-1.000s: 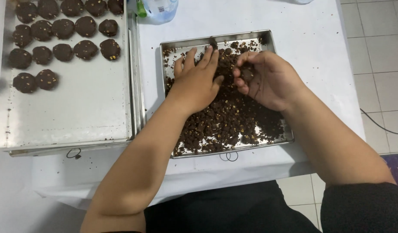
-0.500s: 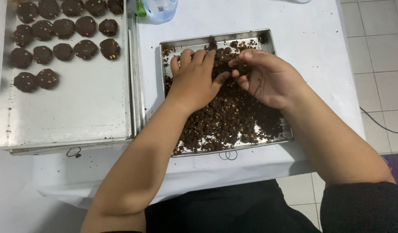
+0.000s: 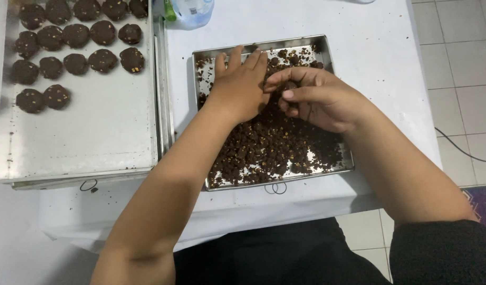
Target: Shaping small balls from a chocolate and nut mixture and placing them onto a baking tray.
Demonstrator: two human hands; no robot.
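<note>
Hands [image 3: 243, 87] [image 3: 316, 100] crowd tray's [image 3: 338, 163] far edge over dark crumbly dough [image 3: 269, 148].

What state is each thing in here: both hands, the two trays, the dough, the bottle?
Left hand: flat, palm down, fingers spread on the crumbled dough.
Right hand: fingers curled, pinching a bit of dough.
Crumbled dough: loose, dark, spread over the tray.
Small tray: partly covered with crumbs.
Large tray: mostly bare, balls at its far end.
Dough balls: shaped, in rows.
Bottle: cut off by the frame.
</note>
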